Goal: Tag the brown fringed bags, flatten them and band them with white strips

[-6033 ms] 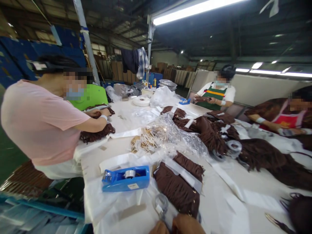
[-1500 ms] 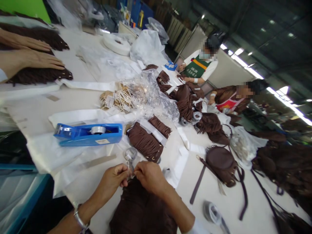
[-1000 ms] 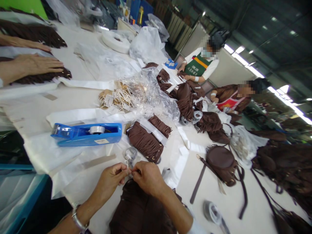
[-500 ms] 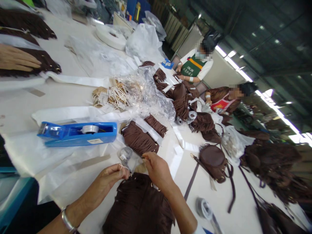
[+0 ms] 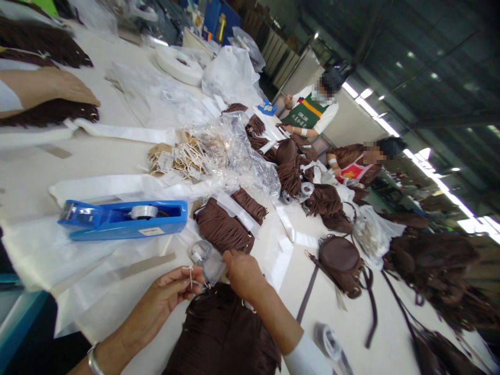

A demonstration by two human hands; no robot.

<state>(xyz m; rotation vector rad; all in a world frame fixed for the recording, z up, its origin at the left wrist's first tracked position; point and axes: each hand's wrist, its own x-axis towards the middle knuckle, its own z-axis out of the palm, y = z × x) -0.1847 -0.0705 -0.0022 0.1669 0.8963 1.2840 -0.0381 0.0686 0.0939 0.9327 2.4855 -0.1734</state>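
Note:
A dark brown fringed bag (image 5: pixel 222 333) lies at the table's near edge, in front of me. At its top left, my left hand (image 5: pixel 175 286) pinches a looped white string (image 5: pixel 191 278) between thumb and fingers. My right hand (image 5: pixel 244 273) is closed above the bag's top edge, and its fingers hide what they hold. A small clear plastic piece (image 5: pixel 214 268) shows between the two hands. Just beyond them lies a roll of clear tape (image 5: pixel 201 251). Another brown fringed bag (image 5: pixel 222 224), with a white strip across it, rests farther on.
A blue tape dispenser (image 5: pixel 125 219) stands on the left. Behind it are string tags (image 5: pixel 187 156) and crumpled plastic (image 5: pixel 250 151). A round brown bag (image 5: pixel 339 258) and a tape roll (image 5: pixel 328 341) lie right. Another person's hand (image 5: pixel 66 86) rests on fringe, upper left; two people work across the table.
My left hand has shifted slightly left, with the white string now upright in its fingers. My right hand has turned and moved slightly left. The other person's hand at upper left has slid right.

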